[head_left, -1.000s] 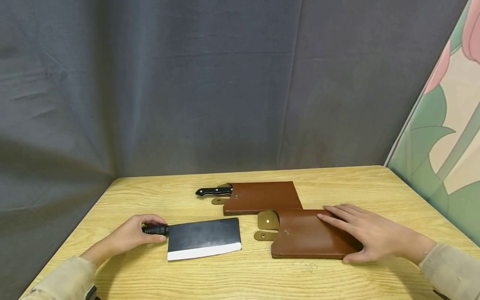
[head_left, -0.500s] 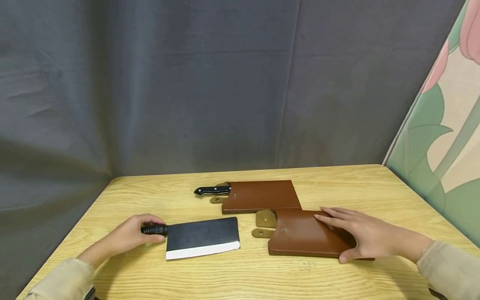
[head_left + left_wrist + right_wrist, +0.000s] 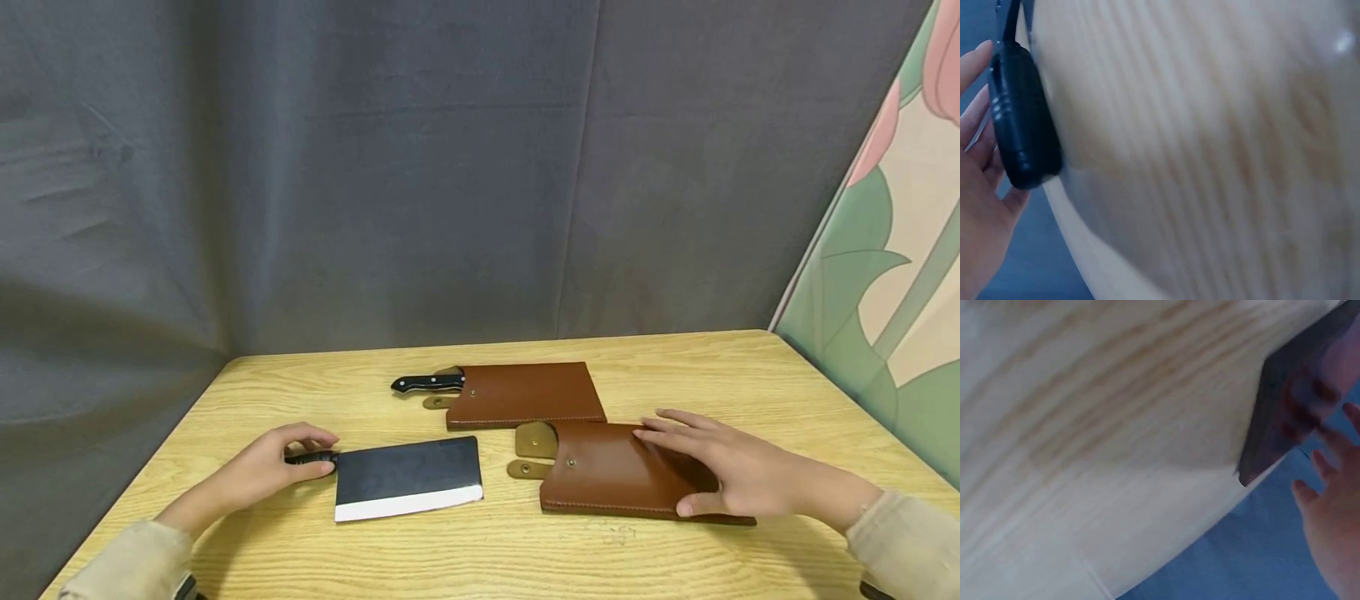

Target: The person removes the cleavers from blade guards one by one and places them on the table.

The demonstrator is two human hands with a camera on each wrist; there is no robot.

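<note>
Wooden table [image 3: 495, 550], grey curtain [image 3: 375, 167] behind. Left hand [image 3: 262, 468] curled round cleaver [image 3: 408, 477] handle; right hand [image 3: 738, 475] flat, fingers straight, on leather sheath [image 3: 615, 475] right of cleaver.

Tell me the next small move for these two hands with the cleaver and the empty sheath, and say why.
Probably close the left hand firmly round the cleaver handle and lift it. The blade lies flat on the table, bare, with fingers only loosely curled over its handle. The right hand already rests flat on the near sheath, steadying it, whose strap end faces the blade.
</note>
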